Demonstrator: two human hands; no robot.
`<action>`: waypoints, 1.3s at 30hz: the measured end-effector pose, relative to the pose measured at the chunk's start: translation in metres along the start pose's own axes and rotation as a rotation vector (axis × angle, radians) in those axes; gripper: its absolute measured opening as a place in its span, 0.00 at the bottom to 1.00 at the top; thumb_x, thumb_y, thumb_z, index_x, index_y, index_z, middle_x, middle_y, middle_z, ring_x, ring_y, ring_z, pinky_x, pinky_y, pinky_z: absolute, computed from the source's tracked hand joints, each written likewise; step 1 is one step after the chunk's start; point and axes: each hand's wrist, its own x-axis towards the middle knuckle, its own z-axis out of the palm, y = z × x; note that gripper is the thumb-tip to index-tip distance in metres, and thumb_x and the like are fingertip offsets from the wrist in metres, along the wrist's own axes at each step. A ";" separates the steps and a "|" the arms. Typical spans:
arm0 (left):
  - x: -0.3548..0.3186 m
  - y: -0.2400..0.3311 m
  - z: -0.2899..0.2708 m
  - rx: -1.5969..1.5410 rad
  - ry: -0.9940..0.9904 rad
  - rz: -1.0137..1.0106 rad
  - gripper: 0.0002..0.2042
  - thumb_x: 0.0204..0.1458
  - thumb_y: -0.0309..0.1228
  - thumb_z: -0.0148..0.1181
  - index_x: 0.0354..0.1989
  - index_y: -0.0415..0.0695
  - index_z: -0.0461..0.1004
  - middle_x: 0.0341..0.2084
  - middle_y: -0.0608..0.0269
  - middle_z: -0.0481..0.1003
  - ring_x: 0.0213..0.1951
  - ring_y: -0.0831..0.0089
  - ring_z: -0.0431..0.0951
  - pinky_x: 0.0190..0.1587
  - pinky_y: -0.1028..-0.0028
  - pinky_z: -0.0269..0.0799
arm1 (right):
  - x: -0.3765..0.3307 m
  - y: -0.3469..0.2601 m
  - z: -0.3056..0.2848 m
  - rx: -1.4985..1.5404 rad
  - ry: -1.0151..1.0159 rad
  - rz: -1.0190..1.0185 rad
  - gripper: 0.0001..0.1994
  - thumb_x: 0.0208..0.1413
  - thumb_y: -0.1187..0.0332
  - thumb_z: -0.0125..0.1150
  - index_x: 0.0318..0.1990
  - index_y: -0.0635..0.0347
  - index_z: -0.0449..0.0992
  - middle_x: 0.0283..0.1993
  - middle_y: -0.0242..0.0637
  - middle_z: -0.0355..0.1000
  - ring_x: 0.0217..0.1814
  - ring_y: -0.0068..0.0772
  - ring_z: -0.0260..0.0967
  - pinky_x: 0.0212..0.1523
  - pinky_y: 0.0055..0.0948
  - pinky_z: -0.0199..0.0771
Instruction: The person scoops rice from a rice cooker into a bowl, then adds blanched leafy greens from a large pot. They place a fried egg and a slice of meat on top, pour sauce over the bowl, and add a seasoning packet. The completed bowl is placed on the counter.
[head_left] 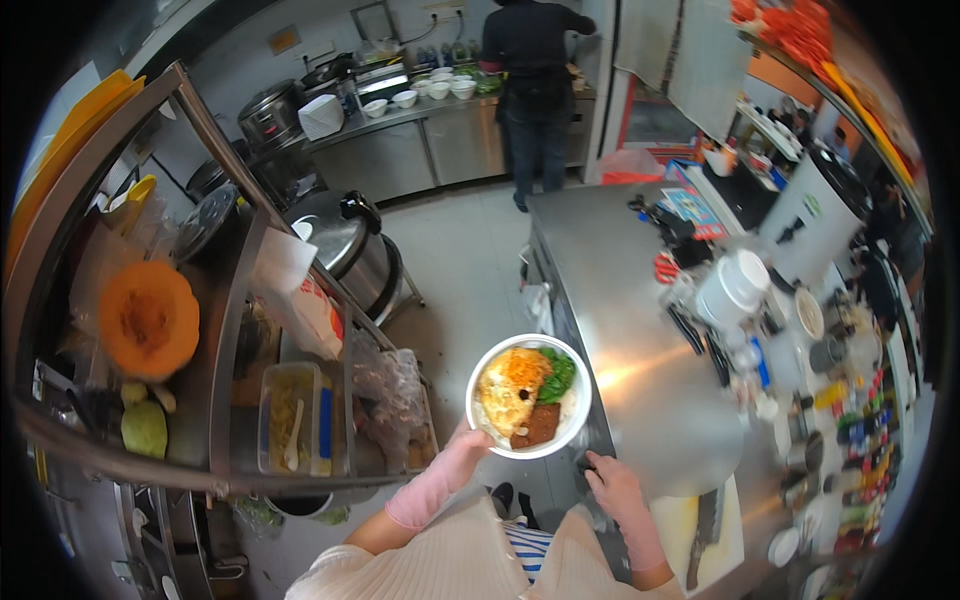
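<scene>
My left hand (468, 440) holds up a white bowl (574, 412) from underneath. The bowl is filled with egg, shredded orange vegetable, green leaves and brown meat. My right hand (610, 478) rests on the front corner of the steel counter (640, 390), fingers curled over its edge, with nothing seen in it. The bowl hangs just left of the counter's edge, above the floor.
A metal rack (225, 330) at my left carries a cut pumpkin (148, 318), plastic tubs and bags. A large rice cooker (345, 240) stands past it. Containers, bottles and a white urn (815, 215) crowd the counter's right side. A person in dark clothes (535, 90) stands at the far counter. A cutting board with a knife (705, 525) lies near me.
</scene>
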 end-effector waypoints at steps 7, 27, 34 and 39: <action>0.147 0.104 -0.085 -0.159 0.165 0.140 0.35 0.39 0.27 0.54 0.62 0.41 0.57 0.57 0.58 0.66 0.57 0.64 0.66 0.58 0.63 0.61 | 0.217 0.033 0.032 -0.129 -0.313 -0.053 0.18 0.54 0.61 0.54 0.51 0.56 0.73 0.43 0.42 0.74 0.45 0.47 0.71 0.44 0.42 0.71; 0.554 0.467 -0.261 -0.593 0.511 0.613 0.32 0.39 0.25 0.52 0.60 0.39 0.59 0.54 0.58 0.69 0.53 0.63 0.70 0.55 0.64 0.66 | 1.094 -0.207 0.144 -0.464 -0.619 -0.922 0.15 0.56 0.63 0.50 0.49 0.56 0.73 0.44 0.46 0.74 0.44 0.47 0.73 0.45 0.42 0.73; 0.645 0.601 -0.358 -0.708 0.692 0.678 0.28 0.40 0.25 0.51 0.57 0.38 0.65 0.51 0.54 0.72 0.51 0.61 0.73 0.54 0.60 0.68 | 1.277 -0.225 0.199 -0.492 -0.766 -0.981 0.14 0.56 0.63 0.49 0.46 0.56 0.75 0.42 0.48 0.75 0.43 0.49 0.73 0.45 0.45 0.72; 0.692 0.672 -0.465 -0.766 0.751 0.878 0.29 0.41 0.26 0.49 0.57 0.34 0.63 0.53 0.52 0.71 0.51 0.59 0.74 0.53 0.58 0.69 | 1.416 -0.320 0.280 -0.508 -0.908 -1.104 0.16 0.54 0.62 0.51 0.48 0.54 0.76 0.46 0.44 0.74 0.47 0.45 0.72 0.50 0.40 0.71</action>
